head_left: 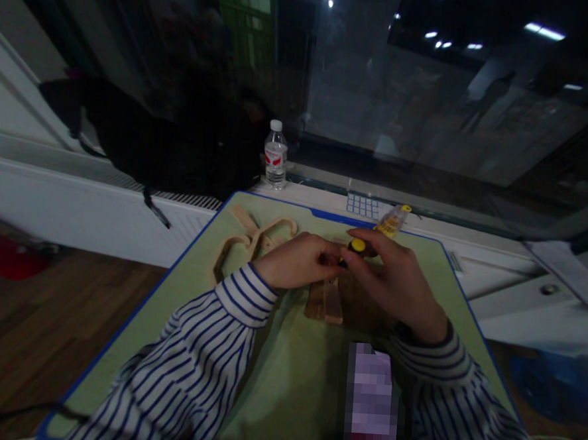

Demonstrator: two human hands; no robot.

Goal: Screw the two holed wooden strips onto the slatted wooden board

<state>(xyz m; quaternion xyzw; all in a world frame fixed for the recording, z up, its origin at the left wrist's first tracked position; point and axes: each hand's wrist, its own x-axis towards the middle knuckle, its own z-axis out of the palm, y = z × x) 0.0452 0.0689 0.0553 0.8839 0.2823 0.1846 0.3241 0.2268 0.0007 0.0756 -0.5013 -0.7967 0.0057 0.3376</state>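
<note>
A short screwdriver (357, 246) with a yellow and black handle stands nearly upright over the table. My right hand (402, 280) is closed round its handle, thumb on the near side. Beside it, my left hand (304, 260) is closed, its fingertips pinched close to the tool's lower end; what they hold is hidden. Under both hands lies a brown wooden board (313, 304), with a lighter wooden strip (333, 302) on it. Left of my left hand are several curved, pale wooden pieces (226, 250), shaped like hooks.
The green tabletop (280, 352) has a blue edge. A clear bag with yellow parts (391, 220) lies at its far edge. Behind stand a water bottle (276, 159) and a dark bag (170, 133) on the sill. A pixelated purple object (373, 397) is nearest me.
</note>
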